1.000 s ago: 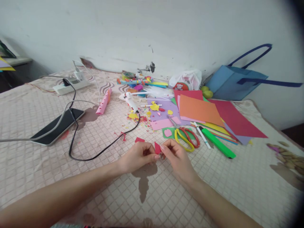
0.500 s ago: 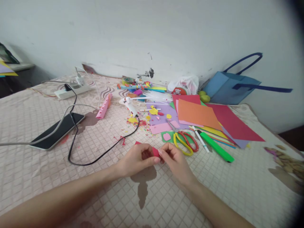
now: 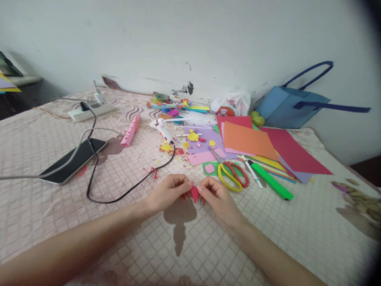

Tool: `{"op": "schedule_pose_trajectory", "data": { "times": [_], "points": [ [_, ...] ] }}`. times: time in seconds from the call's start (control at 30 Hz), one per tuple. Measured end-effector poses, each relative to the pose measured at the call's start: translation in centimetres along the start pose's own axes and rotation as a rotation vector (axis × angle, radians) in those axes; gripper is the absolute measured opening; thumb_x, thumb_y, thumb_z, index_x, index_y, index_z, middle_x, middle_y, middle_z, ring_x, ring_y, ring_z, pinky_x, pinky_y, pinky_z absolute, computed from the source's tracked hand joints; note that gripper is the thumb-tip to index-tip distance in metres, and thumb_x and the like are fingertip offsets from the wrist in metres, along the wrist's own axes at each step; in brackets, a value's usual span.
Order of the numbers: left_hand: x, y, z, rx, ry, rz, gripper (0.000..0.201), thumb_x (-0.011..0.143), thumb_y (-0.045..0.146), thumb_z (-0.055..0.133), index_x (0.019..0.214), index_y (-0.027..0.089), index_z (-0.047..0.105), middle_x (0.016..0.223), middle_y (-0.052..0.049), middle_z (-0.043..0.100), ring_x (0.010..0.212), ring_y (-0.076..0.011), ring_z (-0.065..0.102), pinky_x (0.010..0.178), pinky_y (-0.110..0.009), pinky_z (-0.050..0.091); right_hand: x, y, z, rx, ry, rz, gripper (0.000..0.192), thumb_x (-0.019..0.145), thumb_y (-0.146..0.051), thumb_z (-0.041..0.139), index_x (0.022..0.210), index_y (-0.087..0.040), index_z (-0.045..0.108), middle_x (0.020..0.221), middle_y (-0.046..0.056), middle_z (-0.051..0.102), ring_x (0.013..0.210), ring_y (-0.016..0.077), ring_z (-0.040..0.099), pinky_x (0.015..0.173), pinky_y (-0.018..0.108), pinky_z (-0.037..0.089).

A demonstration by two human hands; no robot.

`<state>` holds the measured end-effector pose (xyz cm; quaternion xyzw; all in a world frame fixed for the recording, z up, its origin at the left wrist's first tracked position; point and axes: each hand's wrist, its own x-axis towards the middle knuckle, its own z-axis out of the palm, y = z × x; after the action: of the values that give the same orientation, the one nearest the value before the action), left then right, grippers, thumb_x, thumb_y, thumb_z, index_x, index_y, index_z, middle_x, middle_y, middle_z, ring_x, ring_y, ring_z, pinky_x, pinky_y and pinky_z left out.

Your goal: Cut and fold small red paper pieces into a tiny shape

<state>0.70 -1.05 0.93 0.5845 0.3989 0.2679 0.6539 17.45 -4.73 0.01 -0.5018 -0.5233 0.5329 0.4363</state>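
Note:
A small piece of red paper (image 3: 195,194) is pinched between my two hands at the middle of the table, one corner pointing down toward me. My left hand (image 3: 172,191) closes thumb and fingers on its left side. On the right side my right hand (image 3: 216,197) grips it the same way. Most of the paper's upper part is hidden behind the fingers. Just beyond my right hand lie scissors with yellow and red handles (image 3: 229,177), on a scrap of green paper (image 3: 206,168) that carries a pink cutout (image 3: 209,169).
A white glue gun (image 3: 162,130) with a black cord lies ahead, near paper scraps. Coloured sheets (image 3: 250,140), a green cutter-like tool (image 3: 272,181) and a white marker (image 3: 252,172) are on the right. A phone (image 3: 73,162) and power strip (image 3: 91,112) are on the left. A blue bag (image 3: 290,107) stands behind.
My left fingers have shifted up on the red paper and its thumb has come close to the right one. The paper has turned, now showing a downward point.

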Motion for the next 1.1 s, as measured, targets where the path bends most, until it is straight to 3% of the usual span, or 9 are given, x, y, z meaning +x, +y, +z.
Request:
{"op": "schedule_pose_trajectory", "data": {
  "times": [0.17,0.37,0.47,0.63,0.77,0.93,1.1],
  "points": [
    [-0.1,0.1,0.1,0.054,-0.029,0.018,0.026,0.079,0.037,0.059,0.07,0.013,0.058,0.059,0.001,0.056,0.054,-0.0089,0.05,0.053,-0.02,0.038,0.0,0.0,-0.2,0.014,0.024,-0.005,0.023,0.082,-0.033,0.058,0.066,-0.018,0.05,0.059,-0.004,0.048,0.054,0.0091,0.044,0.052,0.023,0.036],
    [0.1,-0.6,0.1,-0.012,0.06,0.02,0.026,0.078,0.037,0.058,0.068,0.014,0.054,0.058,0.002,0.054,0.053,-0.0086,0.05,0.052,-0.02,0.038,0.1,0.1,-0.3,0.101,-0.057,0.019,0.025,0.085,-0.04,0.055,0.074,-0.018,0.055,0.064,-0.002,0.053,0.058,0.0106,0.049,0.056,0.024,0.039],
    [0.2,-0.9,0.1,-0.023,0.041,0.005,0.025,0.078,0.036,0.058,0.07,0.013,0.054,0.06,0.001,0.055,0.055,-0.0089,0.051,0.053,-0.02,0.039,0.3,0.1,-0.4,0.059,-0.085,0.039,0.021,0.08,-0.036,0.063,0.073,-0.018,0.054,0.063,-0.003,0.053,0.057,0.0101,0.048,0.055,0.024,0.039],
    [0.1,-0.7,0.2,0.023,0.01,0.01,0.025,0.078,0.037,0.059,0.082,0.013,0.057,0.068,0.0,0.058,0.06,-0.0102,0.054,0.055,-0.021,0.041,0.5,0.4,-0.9,-0.047,-0.102,-0.01,0.017,0.083,-0.032,0.058,0.074,-0.018,0.052,0.063,-0.004,0.051,0.056,0.0098,0.047,0.054,0.023,0.038],
    [0.1,-0.7,0.1,0.058,0.031,0.015,0.026,0.078,0.039,0.059,0.076,0.013,0.056,0.063,0.0,0.057,0.057,-0.01,0.053,0.054,-0.021,0.04,0.6,0.4,-1.0,-0.081,-0.129,-0.049,0.015,0.083,-0.03,0.057,0.075,-0.019,0.051,0.063,-0.004,0.051,0.057,0.01,0.048,0.054,0.023,0.039],
    [0.1,-0.7,0.0,0.036,-0.005,-0.028,0.024,0.076,0.037,0.06,0.074,0.013,0.057,0.063,0.0,0.057,0.056,-0.0104,0.053,0.056,-0.022,0.043,0.7,0.1,-1.0,-0.139,-0.058,-0.069,0.014,0.083,-0.031,0.055,0.076,-0.019,0.053,0.066,-0.002,0.052,0.059,0.0108,0.048,0.053,0.023,0.041],
    [0.0,-0.4,0.2,0.05,0.0,-0.001,0.024,0.077,0.037,0.059,0.073,0.013,0.057,0.061,0.001,0.056,0.056,-0.0108,0.054,0.056,-0.022,0.043,0.7,0.0,-1.0,-0.126,-0.095,-0.064,0.013,0.084,-0.03,0.054,0.077,-0.019,0.055,0.066,-0.002,0.053,0.059,0.0109,0.049,0.053,0.024,0.041]
  ]
}}
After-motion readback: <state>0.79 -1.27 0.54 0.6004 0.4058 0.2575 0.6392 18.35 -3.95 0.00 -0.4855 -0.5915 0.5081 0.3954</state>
